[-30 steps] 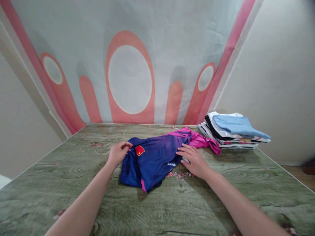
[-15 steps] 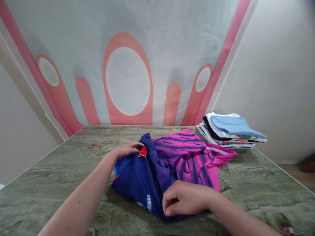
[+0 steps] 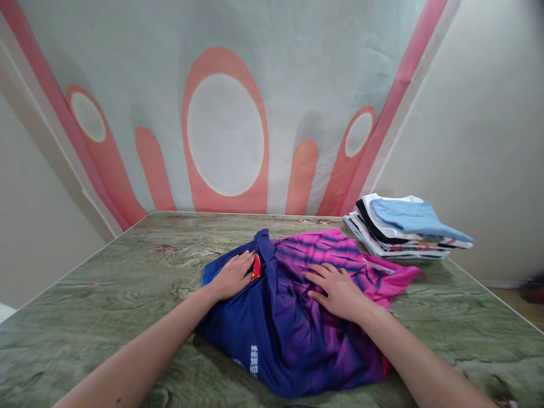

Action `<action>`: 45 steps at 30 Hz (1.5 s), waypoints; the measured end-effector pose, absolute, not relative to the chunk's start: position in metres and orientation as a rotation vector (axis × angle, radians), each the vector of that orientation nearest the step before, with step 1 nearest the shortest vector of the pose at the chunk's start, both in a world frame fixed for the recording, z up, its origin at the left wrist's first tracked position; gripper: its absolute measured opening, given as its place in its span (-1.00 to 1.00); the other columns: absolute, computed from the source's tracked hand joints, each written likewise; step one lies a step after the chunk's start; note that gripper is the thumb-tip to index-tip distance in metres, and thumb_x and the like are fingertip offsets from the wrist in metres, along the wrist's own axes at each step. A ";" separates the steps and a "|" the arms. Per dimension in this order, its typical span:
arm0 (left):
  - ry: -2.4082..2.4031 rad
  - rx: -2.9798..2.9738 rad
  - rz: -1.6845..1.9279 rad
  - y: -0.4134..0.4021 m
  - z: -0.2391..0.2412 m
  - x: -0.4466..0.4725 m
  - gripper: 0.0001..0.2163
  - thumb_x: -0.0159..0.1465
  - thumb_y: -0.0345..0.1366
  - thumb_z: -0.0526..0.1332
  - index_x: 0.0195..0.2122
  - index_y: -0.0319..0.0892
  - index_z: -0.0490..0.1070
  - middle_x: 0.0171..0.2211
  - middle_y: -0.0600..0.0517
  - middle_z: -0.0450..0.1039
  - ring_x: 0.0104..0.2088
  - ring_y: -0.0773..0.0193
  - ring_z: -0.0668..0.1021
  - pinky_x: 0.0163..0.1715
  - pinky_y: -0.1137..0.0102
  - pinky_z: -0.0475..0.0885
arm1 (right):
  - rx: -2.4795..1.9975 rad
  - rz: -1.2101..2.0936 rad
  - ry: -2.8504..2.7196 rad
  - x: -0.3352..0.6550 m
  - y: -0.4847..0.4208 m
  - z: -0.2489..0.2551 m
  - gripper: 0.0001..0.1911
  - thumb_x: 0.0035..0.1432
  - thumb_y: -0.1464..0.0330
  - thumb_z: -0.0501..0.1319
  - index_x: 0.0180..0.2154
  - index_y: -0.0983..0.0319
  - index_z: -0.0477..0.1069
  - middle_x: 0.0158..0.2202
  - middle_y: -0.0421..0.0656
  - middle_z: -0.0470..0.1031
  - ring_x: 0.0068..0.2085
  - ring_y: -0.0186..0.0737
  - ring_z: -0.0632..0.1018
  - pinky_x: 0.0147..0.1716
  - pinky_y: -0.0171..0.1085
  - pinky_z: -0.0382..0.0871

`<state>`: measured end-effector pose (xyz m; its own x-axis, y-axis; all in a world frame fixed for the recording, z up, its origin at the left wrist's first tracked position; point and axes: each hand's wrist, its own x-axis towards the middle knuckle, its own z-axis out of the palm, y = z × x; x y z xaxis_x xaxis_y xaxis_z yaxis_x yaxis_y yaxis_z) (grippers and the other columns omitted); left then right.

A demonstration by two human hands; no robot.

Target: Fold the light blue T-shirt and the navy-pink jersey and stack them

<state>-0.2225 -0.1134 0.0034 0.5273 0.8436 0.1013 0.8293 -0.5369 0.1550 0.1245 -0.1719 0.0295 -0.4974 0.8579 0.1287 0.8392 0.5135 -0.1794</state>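
Observation:
A blue-to-pink sports shirt (image 3: 297, 328) lies spread on the green wood-grain table (image 3: 106, 306), with a small red flag patch near its collar. My left hand (image 3: 232, 276) rests flat on the blue part beside the patch, fingers stretched out. On the purple-pink part in the middle lies my right hand (image 3: 338, 289), also flat with fingers spread. Neither hand grips the cloth.
A stack of folded clothes (image 3: 403, 226), topped by a light blue garment, sits at the table's far right corner. Behind the table hangs a grey backdrop with salmon ovals (image 3: 225, 136). The table's right edge runs close to the stack.
The shirt has been pulled open toward me and laid flatter. My right hand let go of the hem and moved up onto the shirt's middle; my left hand flattened beside the patch.

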 end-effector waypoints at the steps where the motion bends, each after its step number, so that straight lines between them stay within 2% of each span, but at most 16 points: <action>1: 1.460 2.677 0.191 -0.106 0.008 -0.233 -0.48 0.37 -0.16 -0.09 0.34 -0.17 0.01 0.35 -0.09 -0.02 0.33 0.13 0.07 0.27 0.14 -0.02 | -1.375 0.162 -2.579 0.119 -0.175 0.034 -0.53 0.27 0.02 0.01 0.15 -0.04 0.31 0.20 -0.15 0.31 0.17 0.03 0.29 0.09 0.06 0.16; 4: 1.587 2.648 0.052 -0.077 0.029 -0.269 -0.53 0.39 -0.18 -0.09 0.33 -0.02 0.03 0.35 -0.02 -0.02 0.34 0.08 0.03 0.24 -0.01 -0.05 | -1.327 0.156 -2.552 0.116 -0.172 0.036 -0.56 0.33 0.07 -0.05 0.11 0.01 0.36 0.12 -0.15 0.39 0.08 -0.11 0.39 0.11 -0.09 0.18; 7: 1.985 2.531 0.165 -0.057 0.051 -0.298 -0.54 0.34 -0.28 0.01 0.28 0.01 0.12 0.32 -0.05 0.06 0.32 -0.03 0.07 0.19 -0.11 -0.02 | -1.636 -0.050 -2.393 0.131 -0.153 0.026 -0.53 0.35 0.13 -0.06 0.14 0.16 0.35 0.11 -0.04 0.39 0.07 -0.04 0.39 0.09 -0.07 0.20; 11: 2.337 2.235 0.411 -0.062 0.066 -0.308 -0.63 0.35 -0.29 -0.02 0.14 -0.26 0.28 0.10 -0.26 0.34 0.08 -0.03 0.42 0.04 0.08 0.30 | -2.087 -0.308 -2.206 0.156 -0.138 0.020 -0.49 0.34 0.15 -0.05 0.12 0.33 0.35 0.08 0.14 0.37 0.01 0.12 0.44 -0.08 -0.04 0.34; 13: 2.317 2.201 0.425 -0.079 0.064 -0.299 -0.64 0.36 -0.16 -0.03 0.02 -0.26 0.35 -0.04 -0.22 0.42 -0.04 0.01 0.50 -0.04 0.17 0.38 | -2.245 -0.326 -2.194 0.156 -0.145 0.027 -0.50 0.33 0.16 -0.05 0.05 0.36 0.39 0.03 0.20 0.37 -0.09 0.13 0.51 -0.22 -0.06 0.39; 15: 2.263 2.209 0.483 -0.100 0.058 -0.282 -0.63 0.35 -0.06 -0.02 0.00 -0.19 0.35 -0.08 -0.15 0.42 -0.06 0.04 0.51 -0.05 0.20 0.40 | -2.299 -0.237 -2.301 0.143 -0.162 0.040 -0.57 0.32 0.22 -0.03 -0.04 0.39 0.43 -0.03 0.22 0.39 -0.20 0.10 0.56 -0.31 -0.09 0.40; 18: 2.137 2.277 0.664 -0.129 0.046 -0.248 -0.54 0.34 -0.04 -0.01 0.18 -0.17 0.20 0.07 -0.17 0.29 0.05 0.04 0.44 0.01 0.19 0.37 | -1.962 0.119 -2.634 0.109 -0.201 0.065 -0.71 0.26 0.38 0.03 -0.11 0.37 0.44 -0.15 0.12 0.47 -0.25 0.00 0.58 -0.30 -0.16 0.38; 20: 1.991 2.339 0.689 -0.137 0.038 -0.226 -0.48 0.33 -0.05 0.01 0.24 -0.22 0.12 0.19 -0.23 0.16 0.17 0.02 0.33 0.11 0.18 0.29 | -1.414 0.477 -2.827 0.088 -0.224 0.082 -0.77 0.24 0.34 0.09 -0.18 0.29 0.45 -0.21 -0.01 0.51 -0.24 -0.10 0.57 -0.27 -0.24 0.36; 22: 1.841 2.394 0.566 -0.134 0.031 -0.209 -0.49 0.32 -0.07 0.04 0.22 -0.23 0.18 0.28 -0.25 0.04 0.25 -0.04 0.22 0.18 0.09 0.18 | -0.927 0.809 -2.907 0.074 -0.234 0.095 -0.79 0.26 0.31 0.09 -0.29 0.23 0.47 -0.33 -0.15 0.53 -0.32 -0.25 0.55 -0.30 -0.34 0.34; 24: 1.705 2.449 0.421 -0.124 0.026 -0.195 -0.53 0.33 -0.11 0.04 0.22 -0.16 0.21 0.33 -0.19 -0.02 0.29 -0.10 0.13 0.21 -0.06 0.06 | -0.834 0.850 -2.803 0.066 -0.226 0.100 -0.73 0.30 0.33 0.04 -0.34 0.20 0.49 -0.39 -0.21 0.52 -0.36 -0.32 0.53 -0.30 -0.38 0.33; 27: 1.419 2.546 0.323 -0.108 0.023 -0.175 -0.56 0.35 -0.23 0.00 0.26 0.00 0.16 0.35 -0.03 0.00 0.33 -0.06 0.06 0.21 -0.17 -0.07 | -1.127 0.453 -2.431 0.064 -0.188 0.088 -0.70 0.32 0.38 -0.02 -0.10 0.22 0.46 -0.11 -0.11 0.52 -0.06 -0.24 0.50 -0.03 -0.29 0.31; 30: 1.178 2.602 0.365 -0.106 0.026 -0.159 -0.56 0.31 -0.31 0.05 0.23 0.03 0.23 0.29 0.01 0.14 0.29 0.05 0.16 0.24 -0.03 0.00 | -1.323 0.190 -2.299 0.075 -0.143 0.053 -0.56 0.31 0.32 0.00 0.17 0.29 0.27 0.20 0.03 0.29 0.21 -0.14 0.30 0.18 -0.18 0.15; 34: 1.202 2.588 0.646 -0.117 0.032 -0.164 -0.68 0.32 -0.26 0.09 0.07 -0.04 0.42 0.08 -0.05 0.36 0.09 0.14 0.39 0.15 0.24 0.23 | -1.635 0.062 -2.300 0.110 -0.107 0.005 -0.40 0.33 0.12 -0.05 0.26 0.33 0.14 0.29 0.05 0.14 0.30 -0.02 0.14 0.24 -0.02 0.02; 39: 1.800 2.210 0.999 -0.095 0.032 -0.207 -0.67 0.35 -0.24 0.00 0.06 -0.13 0.40 -0.07 -0.09 0.39 -0.11 0.16 0.47 -0.03 0.26 0.37 | -1.877 -0.026 -2.199 0.143 -0.095 -0.011 -0.33 0.32 0.04 -0.10 0.28 0.33 0.10 0.33 0.08 0.04 0.33 0.03 0.07 0.24 0.02 -0.05; 42: 1.927 2.213 0.765 -0.073 0.029 -0.215 -0.69 0.33 -0.18 0.05 -0.03 -0.18 0.45 -0.11 -0.12 0.42 -0.08 0.09 0.46 0.00 0.20 0.32 | -1.819 0.004 -2.280 0.141 -0.097 -0.007 -0.34 0.31 0.00 -0.13 0.30 0.22 0.08 0.34 0.02 0.03 0.34 0.02 0.04 0.24 0.06 -0.09; 45: 1.858 2.369 0.599 -0.062 0.026 -0.191 -0.68 0.25 -0.06 0.16 -0.06 -0.09 0.46 -0.05 -0.10 0.40 0.00 0.01 0.40 0.01 0.13 0.28 | -1.768 0.028 -2.326 0.134 -0.099 -0.004 -0.34 0.31 -0.02 -0.14 0.30 0.16 0.07 0.35 -0.02 0.01 0.35 0.02 0.01 0.24 0.09 -0.11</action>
